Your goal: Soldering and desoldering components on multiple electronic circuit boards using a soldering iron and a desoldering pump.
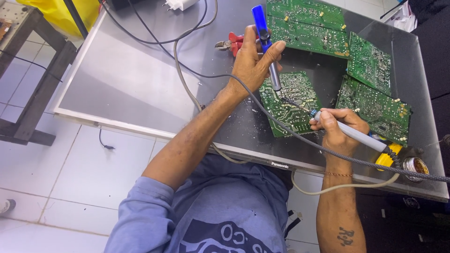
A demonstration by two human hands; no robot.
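grey panel on white tile floor; left hand gripping desoldering pump, right hand soldering iron

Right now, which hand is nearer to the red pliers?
Left. The left hand, holding the blue solder pump, is just beside the red pliers. The right hand, holding the soldering iron, is farther off.

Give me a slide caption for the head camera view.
Left hand holds blue desoldering pump, right hand soldering iron.
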